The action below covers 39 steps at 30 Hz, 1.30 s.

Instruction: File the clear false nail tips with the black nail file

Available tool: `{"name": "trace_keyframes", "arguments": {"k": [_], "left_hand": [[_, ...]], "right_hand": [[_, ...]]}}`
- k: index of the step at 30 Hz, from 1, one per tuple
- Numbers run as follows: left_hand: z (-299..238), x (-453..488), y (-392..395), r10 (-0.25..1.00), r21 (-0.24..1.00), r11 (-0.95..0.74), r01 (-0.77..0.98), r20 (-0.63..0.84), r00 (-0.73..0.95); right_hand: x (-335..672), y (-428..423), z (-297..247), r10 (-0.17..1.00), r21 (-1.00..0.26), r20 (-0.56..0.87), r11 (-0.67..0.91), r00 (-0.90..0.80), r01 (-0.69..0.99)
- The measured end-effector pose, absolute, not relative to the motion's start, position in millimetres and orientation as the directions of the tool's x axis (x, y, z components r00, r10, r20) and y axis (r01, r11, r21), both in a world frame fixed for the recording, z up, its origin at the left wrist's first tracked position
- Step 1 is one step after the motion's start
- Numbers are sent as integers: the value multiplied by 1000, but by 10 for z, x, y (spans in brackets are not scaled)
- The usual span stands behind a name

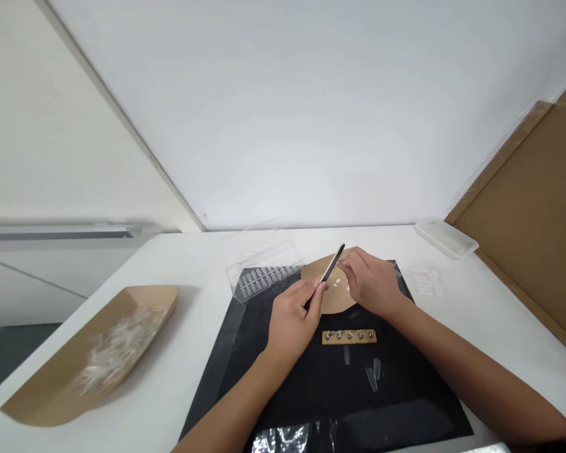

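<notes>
My left hand [292, 314] is closed around a slim black-and-white nail file [332, 263], which slants up to the right. Close beside the file, my right hand [370, 281] has its fingers pinched together; whatever sits in them is too small to make out. Beneath both hands lies a brown paper tray [323, 299] with a few small white pieces on it. Nearer to me, a narrow wooden stand [349, 337] carries a row of small metal posts. Several clear nail tips [371, 379] rest on the black mat [311, 390] below it.
A clear plastic case [264, 277] with rows of nail tips stands at the mat's back left. On the left, a larger brown paper tray [42, 390] holds a heap of clear pieces. A translucent box [446, 238] and a cardboard panel [528, 220] are at the right.
</notes>
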<state>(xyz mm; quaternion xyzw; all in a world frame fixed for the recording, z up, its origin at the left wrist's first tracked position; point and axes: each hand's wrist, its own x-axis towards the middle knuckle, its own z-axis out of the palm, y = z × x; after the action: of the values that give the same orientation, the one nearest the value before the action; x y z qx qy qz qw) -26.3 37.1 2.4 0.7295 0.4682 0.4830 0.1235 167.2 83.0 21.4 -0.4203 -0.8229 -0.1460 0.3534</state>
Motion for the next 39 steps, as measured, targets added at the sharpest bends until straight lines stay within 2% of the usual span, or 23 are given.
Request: {"name": "trace_keyframes", "arguments": {"k": [5, 8, 12, 18, 24, 33, 39], "left_hand": [[82, -276, 348, 861, 685, -451, 572, 502, 79], [96, -286, 343, 874, 704, -433, 563, 481, 71], [80, -279, 345, 869, 703, -440, 559, 490, 67], [55, -270, 359, 828, 659, -504, 558, 552, 95], [55, -255, 348, 802, 635, -533, 559, 589, 96], [75, -253, 326, 807, 642, -512, 570, 586, 64], [17, -232, 344, 802, 633, -525, 569, 592, 81]], "right_hand": [[1632, 878, 193, 675, -309, 658, 645, -332, 699], [1620, 874, 189, 693, -369, 650, 646, -312, 668], [1623, 833, 166, 710, -361, 636, 619, -301, 698], [1631, 763, 170, 700, -281, 630, 608, -335, 743], [1644, 840, 189, 705, -286, 655, 566, -273, 773], [1688, 832, 325, 677, -314, 644, 659, -357, 684], [1629, 805, 328, 660, -159, 655, 596, -368, 787]]}}
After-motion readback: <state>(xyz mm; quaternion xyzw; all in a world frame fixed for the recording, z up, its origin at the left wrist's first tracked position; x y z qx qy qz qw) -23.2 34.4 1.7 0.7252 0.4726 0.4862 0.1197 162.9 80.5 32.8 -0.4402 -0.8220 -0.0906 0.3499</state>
